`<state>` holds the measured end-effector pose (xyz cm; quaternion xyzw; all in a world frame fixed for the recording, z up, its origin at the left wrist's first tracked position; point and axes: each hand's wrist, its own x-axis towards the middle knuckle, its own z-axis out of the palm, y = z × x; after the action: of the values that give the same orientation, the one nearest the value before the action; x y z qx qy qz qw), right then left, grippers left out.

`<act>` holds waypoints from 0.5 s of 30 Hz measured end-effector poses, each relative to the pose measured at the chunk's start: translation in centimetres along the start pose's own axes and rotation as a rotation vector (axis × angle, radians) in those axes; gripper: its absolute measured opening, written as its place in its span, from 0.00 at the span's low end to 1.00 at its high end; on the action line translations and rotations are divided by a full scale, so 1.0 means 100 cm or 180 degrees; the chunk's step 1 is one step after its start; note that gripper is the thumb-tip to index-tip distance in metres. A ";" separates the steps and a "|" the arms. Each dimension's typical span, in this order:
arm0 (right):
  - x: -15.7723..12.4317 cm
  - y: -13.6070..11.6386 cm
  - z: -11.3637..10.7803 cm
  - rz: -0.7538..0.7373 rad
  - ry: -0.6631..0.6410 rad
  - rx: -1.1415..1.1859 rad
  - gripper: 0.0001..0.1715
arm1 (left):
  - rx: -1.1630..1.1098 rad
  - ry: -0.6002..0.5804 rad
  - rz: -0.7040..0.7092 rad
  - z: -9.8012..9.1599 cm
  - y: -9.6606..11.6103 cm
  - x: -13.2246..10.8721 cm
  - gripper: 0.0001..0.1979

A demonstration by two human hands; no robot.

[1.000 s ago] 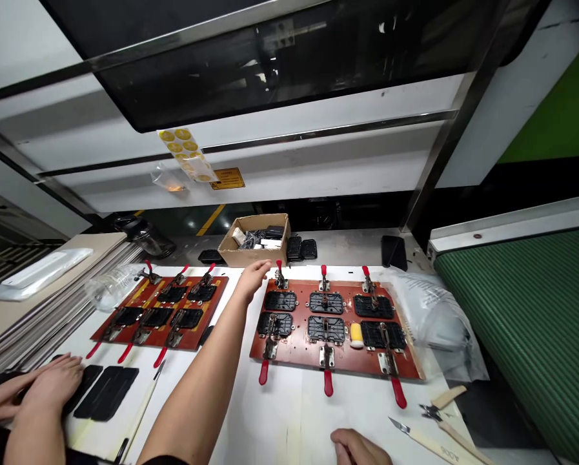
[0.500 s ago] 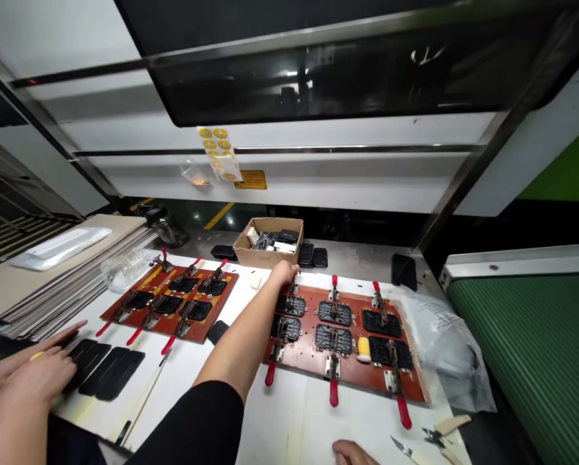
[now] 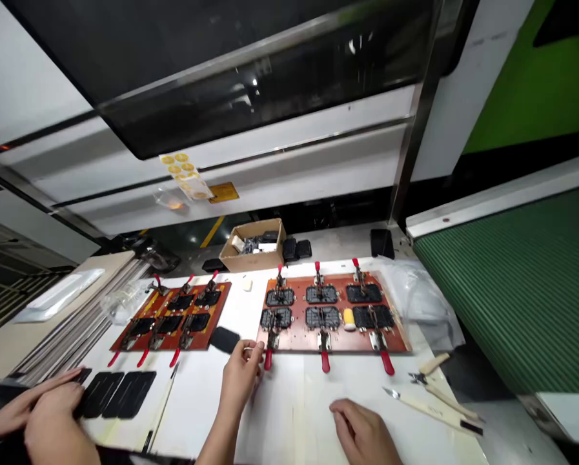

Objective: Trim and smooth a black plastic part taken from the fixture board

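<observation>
1. Where the person's hands rest, a white table [image 3: 289, 413] runs ahead of them and out to both sides, bearing everything else.
2. Beyond the table, past both hands, stands a large machine housing [image 3: 250, 161] with a dark window; a green ribbed belt [image 3: 516, 284] lies off to the right of the right hand.
3. Just ahead of both hands lies the right red fixture board [image 3: 405, 342], carrying six black parts under toggle clamps with red handles.
4. Ahead and to the left of the left hand sits a second red board [image 3: 129, 329] with its own clamps and black parts.
5. Far ahead of the left hand, a cardboard box [image 3: 250, 261] holds small pieces.
6. Well left of the left hand, another person's hands [image 3: 42, 413] rest beside a row of black covers [image 3: 119, 394].
7. The left hand [image 3: 241, 381] reaches forward with fingers curled loosely; its fingertips [image 3: 255, 349] sit at the near-left red clamp handle [image 3: 268, 359], touching or just beside it; a firm grip cannot be told.
8. The right hand [image 3: 361, 433] lies flat and relaxed on the table, holding nothing.
9. A small black pad [image 3: 224, 339] lies just left of the left hand's fingertips.
10. Right of the right hand lie a wooden-handled knife [image 3: 429, 410] and a small tool [image 3: 429, 371].
</observation>
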<state>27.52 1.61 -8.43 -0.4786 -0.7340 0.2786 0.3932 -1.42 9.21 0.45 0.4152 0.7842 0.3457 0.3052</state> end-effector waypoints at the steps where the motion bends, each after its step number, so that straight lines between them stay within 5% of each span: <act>1: 0.002 -0.001 -0.006 -0.0044 -0.0113 0.0097 0.16 | -0.0082 -0.0084 -0.0067 0.004 -0.005 -0.008 0.26; 9: 0.002 -0.005 -0.020 0.0195 -0.0466 0.0352 0.14 | -0.0422 -0.0648 -0.0340 0.030 0.008 0.004 0.37; 15: 0.004 -0.007 -0.030 0.0361 -0.0548 0.0576 0.14 | -0.0527 -0.0833 -0.0312 -0.009 0.045 0.000 0.47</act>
<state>29.64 1.80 -6.14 -0.4562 -0.7087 0.4055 0.3538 -0.12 10.79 4.60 0.3914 0.7259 0.3368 0.4544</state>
